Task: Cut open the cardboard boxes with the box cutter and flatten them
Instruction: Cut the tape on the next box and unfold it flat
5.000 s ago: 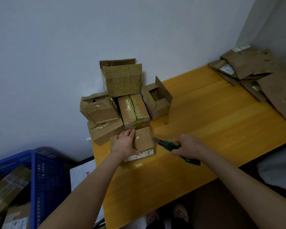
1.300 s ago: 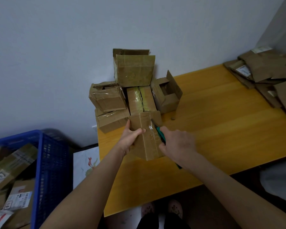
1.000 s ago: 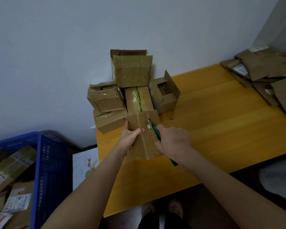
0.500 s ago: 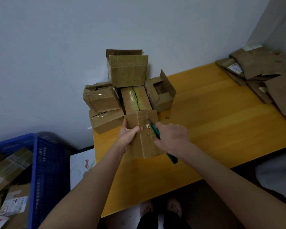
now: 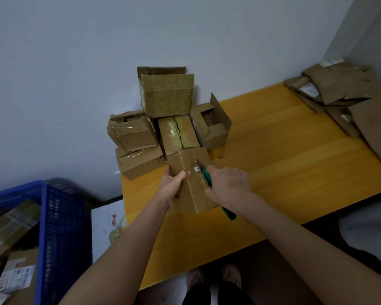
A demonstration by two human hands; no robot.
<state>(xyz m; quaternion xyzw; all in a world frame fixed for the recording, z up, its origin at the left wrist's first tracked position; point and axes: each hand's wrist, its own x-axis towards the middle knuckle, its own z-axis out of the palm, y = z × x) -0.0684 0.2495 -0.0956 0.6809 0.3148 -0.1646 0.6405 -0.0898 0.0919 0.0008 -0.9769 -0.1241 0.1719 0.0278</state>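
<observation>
- Two hands work on one small taped box. It stands on the yellow table near the left end, just in front of the stacked boxes against the wall.
- The left hand grips the box's left edge, with the thumb pressed onto the upper face to steady it.
- The right hand is wrapped round the green box cutter. The blade tip rests on the clear tape toward the far end of the face.
- The step in hand looks like slitting that tape seam; the box has yet to be flattened.
- The next move probably calls for a shallow pull along the tape line toward the person. The left thumb lies close beside the blade and needs to stay out of its path.
- Flattened cardboard is heaped at the table's far right corner.
- A blue crate holding more parcels sits low on the left.
</observation>
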